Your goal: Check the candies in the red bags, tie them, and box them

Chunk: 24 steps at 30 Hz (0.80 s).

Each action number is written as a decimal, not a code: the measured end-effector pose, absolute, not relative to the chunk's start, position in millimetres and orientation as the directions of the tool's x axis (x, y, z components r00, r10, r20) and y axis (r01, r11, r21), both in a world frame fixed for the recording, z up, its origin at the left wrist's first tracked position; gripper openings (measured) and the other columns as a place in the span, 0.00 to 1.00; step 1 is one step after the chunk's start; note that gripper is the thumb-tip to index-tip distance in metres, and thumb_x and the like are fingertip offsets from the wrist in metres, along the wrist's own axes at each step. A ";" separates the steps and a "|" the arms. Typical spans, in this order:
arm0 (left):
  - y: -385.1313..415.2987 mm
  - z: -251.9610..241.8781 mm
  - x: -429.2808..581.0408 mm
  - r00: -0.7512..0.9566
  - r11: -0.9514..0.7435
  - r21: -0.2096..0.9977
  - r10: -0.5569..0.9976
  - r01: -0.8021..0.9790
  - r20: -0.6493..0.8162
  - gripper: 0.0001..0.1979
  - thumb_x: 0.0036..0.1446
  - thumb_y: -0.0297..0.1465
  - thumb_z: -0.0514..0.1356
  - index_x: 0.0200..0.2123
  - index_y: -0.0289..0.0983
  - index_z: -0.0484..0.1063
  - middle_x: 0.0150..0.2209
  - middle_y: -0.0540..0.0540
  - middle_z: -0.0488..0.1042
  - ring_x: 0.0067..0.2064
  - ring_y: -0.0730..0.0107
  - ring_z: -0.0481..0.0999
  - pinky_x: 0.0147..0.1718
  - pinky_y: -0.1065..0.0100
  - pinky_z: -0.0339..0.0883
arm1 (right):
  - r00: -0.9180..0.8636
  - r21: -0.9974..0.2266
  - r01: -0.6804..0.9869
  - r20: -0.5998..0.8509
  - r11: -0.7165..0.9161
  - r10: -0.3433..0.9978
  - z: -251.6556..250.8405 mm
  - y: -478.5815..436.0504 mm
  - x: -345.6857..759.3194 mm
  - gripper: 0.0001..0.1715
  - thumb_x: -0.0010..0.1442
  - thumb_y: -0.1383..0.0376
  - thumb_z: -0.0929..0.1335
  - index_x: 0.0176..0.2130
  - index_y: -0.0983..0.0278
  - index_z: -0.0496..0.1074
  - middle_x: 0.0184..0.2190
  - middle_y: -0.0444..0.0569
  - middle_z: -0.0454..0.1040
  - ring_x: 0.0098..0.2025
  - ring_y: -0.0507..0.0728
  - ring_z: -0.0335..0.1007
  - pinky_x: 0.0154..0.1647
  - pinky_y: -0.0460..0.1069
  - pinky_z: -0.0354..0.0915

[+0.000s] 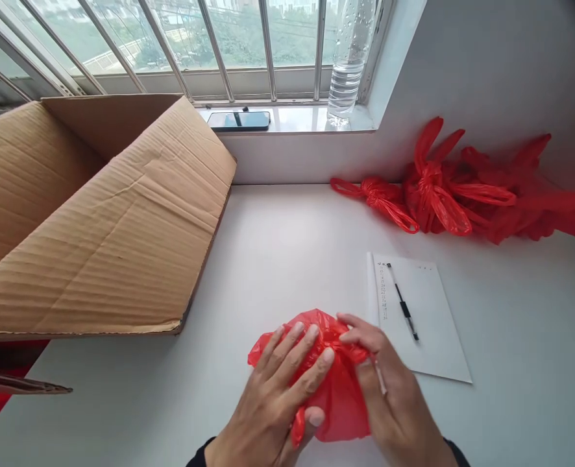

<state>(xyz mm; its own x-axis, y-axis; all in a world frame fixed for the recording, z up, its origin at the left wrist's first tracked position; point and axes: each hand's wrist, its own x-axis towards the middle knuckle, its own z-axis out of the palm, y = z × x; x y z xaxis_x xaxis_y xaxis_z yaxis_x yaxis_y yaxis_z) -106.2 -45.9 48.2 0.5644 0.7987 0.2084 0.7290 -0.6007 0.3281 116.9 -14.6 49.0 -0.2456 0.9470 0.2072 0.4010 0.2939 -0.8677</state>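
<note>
A red plastic bag [343,402] rests on the white table near its front, gathered at a knot or twist on top. What is inside cannot be seen. My left hand [280,389] lies over the bag's left side with fingers stretched out and a red end of the bag poking out by the thumb. On the other side, my right hand [389,383] has its fingers and thumb curled round the gathered plastic at the upper right.
A large open cardboard box [122,240] takes up the left. Several knotted red bags [438,188] lie along the wall. A pen [404,305] sits on paper [436,324] at right. On the windowsill are a phone [239,120] and a water bottle [348,71].
</note>
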 end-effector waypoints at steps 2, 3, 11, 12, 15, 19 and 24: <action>-47.6 33.5 -95.8 0.582 -0.595 0.308 0.800 0.742 0.144 0.30 0.74 0.35 0.47 0.75 0.34 0.46 0.76 0.38 0.48 0.77 0.50 0.44 0.72 0.44 0.49 | -0.336 -0.781 0.454 0.296 0.429 0.894 29.9 -26.1 104.6 0.18 0.71 0.68 0.60 0.58 0.58 0.65 0.69 0.52 0.64 0.72 0.61 0.56 0.69 0.61 0.61; -49.3 26.5 -92.9 0.579 -0.584 0.300 0.807 0.754 0.117 0.31 0.73 0.34 0.50 0.75 0.34 0.47 0.76 0.38 0.49 0.77 0.50 0.44 0.71 0.44 0.50 | -0.358 -0.738 0.492 0.311 0.462 0.880 20.1 -29.8 101.1 0.19 0.70 0.70 0.61 0.58 0.59 0.64 0.69 0.53 0.63 0.73 0.62 0.55 0.70 0.63 0.60; -53.9 15.4 -84.3 0.522 -0.522 0.246 0.850 0.816 0.070 0.29 0.69 0.29 0.54 0.71 0.34 0.58 0.75 0.39 0.52 0.75 0.53 0.51 0.72 0.47 0.51 | -0.356 -0.659 0.605 0.277 0.446 0.892 -11.5 -30.4 97.0 0.21 0.67 0.73 0.60 0.57 0.60 0.64 0.69 0.53 0.64 0.73 0.63 0.54 0.72 0.69 0.56; -53.4 14.3 -83.1 0.519 -0.523 0.236 0.851 0.819 0.081 0.29 0.69 0.28 0.54 0.71 0.34 0.58 0.75 0.40 0.52 0.75 0.54 0.51 0.73 0.48 0.49 | -0.354 -0.661 0.602 0.280 0.447 0.892 -13.9 -30.2 96.4 0.21 0.68 0.73 0.60 0.58 0.60 0.64 0.69 0.53 0.64 0.73 0.63 0.54 0.72 0.68 0.56; -53.1 7.9 -81.7 0.508 -0.522 0.200 0.853 0.829 0.121 0.29 0.69 0.28 0.55 0.71 0.33 0.57 0.75 0.41 0.50 0.76 0.55 0.49 0.74 0.50 0.43 | -0.346 -0.681 0.579 0.292 0.448 0.892 -21.4 -30.0 95.3 0.20 0.70 0.71 0.61 0.59 0.58 0.64 0.69 0.52 0.64 0.73 0.62 0.53 0.72 0.67 0.57; -58.0 7.9 -86.5 0.495 -0.498 0.309 0.864 0.811 0.093 0.28 0.74 0.33 0.49 0.74 0.35 0.51 0.76 0.42 0.47 0.77 0.55 0.46 0.74 0.49 0.46 | -0.348 -0.789 0.464 0.256 0.403 0.902 -15.4 -26.5 104.0 0.17 0.71 0.68 0.62 0.57 0.56 0.67 0.68 0.50 0.65 0.72 0.61 0.56 0.69 0.62 0.63; -70.9 27.3 -94.1 0.227 -0.282 0.678 0.959 0.679 0.171 0.26 0.76 0.37 0.38 0.70 0.47 0.60 0.75 0.49 0.54 0.76 0.57 0.50 0.71 0.50 0.55 | -0.249 -0.990 0.113 0.057 0.088 0.967 14.2 -20.0 131.7 0.10 0.74 0.62 0.62 0.50 0.53 0.71 0.61 0.47 0.73 0.66 0.58 0.66 0.64 0.53 0.67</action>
<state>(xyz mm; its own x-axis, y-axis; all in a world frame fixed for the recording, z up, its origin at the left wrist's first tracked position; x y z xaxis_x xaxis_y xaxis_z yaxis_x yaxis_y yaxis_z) -94.1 -70.9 27.3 0.2267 0.9588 0.1714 0.6786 -0.2817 0.6783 131.7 -20.0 14.2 -0.2492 0.9667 0.0572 0.1128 0.0877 -0.9897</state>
